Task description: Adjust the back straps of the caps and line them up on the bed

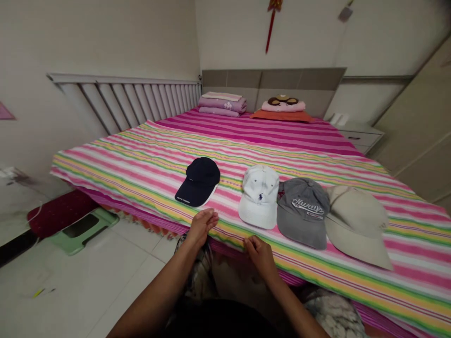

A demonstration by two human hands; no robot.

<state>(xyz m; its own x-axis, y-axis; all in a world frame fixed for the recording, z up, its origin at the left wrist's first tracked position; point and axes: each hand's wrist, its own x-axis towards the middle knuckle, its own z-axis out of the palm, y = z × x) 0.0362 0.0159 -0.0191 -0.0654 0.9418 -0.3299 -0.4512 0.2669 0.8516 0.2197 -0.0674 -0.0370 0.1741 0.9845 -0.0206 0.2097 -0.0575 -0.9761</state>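
Note:
My left hand [202, 226] is just in front of the navy cap [202, 176], apart from it, at the bed's near edge. Its fingers are loosely bent, slightly apart, with nothing visible in them. Thumb and fingers of my right hand [260, 253] are curled together at the edge of the striped bedsheet [225, 237]; whether they pinch the cloth is hidden. Beyond that hand sits a white cap [260, 195] with a small dark emblem. A grey cap [303, 211] with white lettering touches it, and a beige cap [357, 223] lies at the row's right end, against the grey one.
Folded purple bedding [223, 105] and a pink and orange stack [283, 110] lie by the headboard [299, 80]. A metal rail [130, 98] lines the bed's left side. On the tiled floor stands a green stool [82, 232], beside a dark red object [61, 213].

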